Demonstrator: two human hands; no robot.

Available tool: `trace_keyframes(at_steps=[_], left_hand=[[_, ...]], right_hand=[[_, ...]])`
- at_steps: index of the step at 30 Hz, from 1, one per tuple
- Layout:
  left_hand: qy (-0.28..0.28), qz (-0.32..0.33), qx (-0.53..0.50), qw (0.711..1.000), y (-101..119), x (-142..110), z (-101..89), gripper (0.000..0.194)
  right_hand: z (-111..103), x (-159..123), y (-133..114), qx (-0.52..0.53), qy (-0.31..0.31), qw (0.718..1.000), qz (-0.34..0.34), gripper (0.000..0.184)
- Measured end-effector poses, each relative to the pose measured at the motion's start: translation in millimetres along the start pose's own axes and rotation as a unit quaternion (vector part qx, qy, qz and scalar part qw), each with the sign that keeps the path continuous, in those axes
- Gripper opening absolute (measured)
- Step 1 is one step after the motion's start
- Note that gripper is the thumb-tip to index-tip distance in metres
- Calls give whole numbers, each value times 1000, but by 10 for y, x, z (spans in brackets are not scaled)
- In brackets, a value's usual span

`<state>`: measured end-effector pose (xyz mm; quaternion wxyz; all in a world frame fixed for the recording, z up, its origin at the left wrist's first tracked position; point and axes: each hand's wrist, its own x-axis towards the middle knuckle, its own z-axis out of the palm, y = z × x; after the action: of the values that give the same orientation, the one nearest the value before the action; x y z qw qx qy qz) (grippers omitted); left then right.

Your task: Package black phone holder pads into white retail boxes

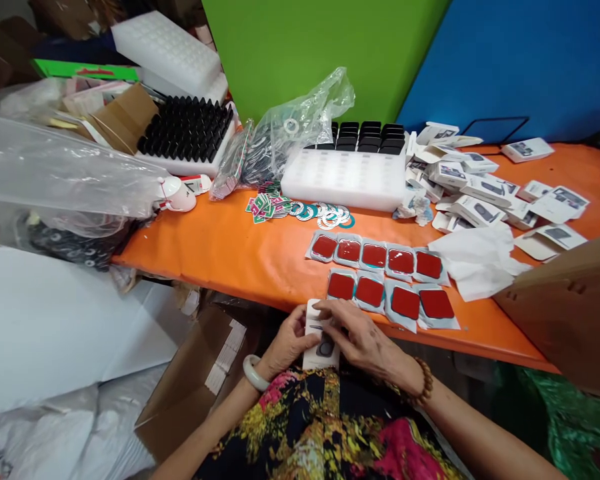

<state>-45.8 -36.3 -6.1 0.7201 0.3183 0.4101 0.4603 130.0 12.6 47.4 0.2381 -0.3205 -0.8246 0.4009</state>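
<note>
Close to my body, at the table's front edge, a small white box with a dark device printed on it stands between my hands. My left hand grips its left side with thumb and fingers. Over the box's upper end and right side lies my right hand, its fingers bent onto the box. Just beyond, on the orange table, square pads with red faces on grey-white wrappers lie in two rows. The fingertips of my right hand are partly hidden.
White foam trays with black pieces stand at the back, near a clear plastic bag. Ring stickers lie in front. White boxes are heaped right, beside a carton. An open carton sits below left.
</note>
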Motion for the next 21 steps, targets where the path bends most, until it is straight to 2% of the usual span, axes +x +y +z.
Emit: trace_keyframes(at_steps=[4,9,11,13,16,21], left_hand=[[92,62,-3,994,80,-84,36,50],[132,92,48,986,82,-147,41,45],[131,86,64,986,69,-146,37,43],[124,70,85,986,67,-137,40,41],[103,52,124,986,82,-124,58,39],[99,58,197,974,122,-137,81,35]], right_hand=[[-113,41,21,82,-8,997,4,28],[-129,8,111,64,106,992,30,15],[-104,-23,153,62,121,989,59,6],[-75,-42,170,67,122,987,86,4],[-33,-32,133,65,118,985,109,11],[2,2,19,72,39,989,125,26]])
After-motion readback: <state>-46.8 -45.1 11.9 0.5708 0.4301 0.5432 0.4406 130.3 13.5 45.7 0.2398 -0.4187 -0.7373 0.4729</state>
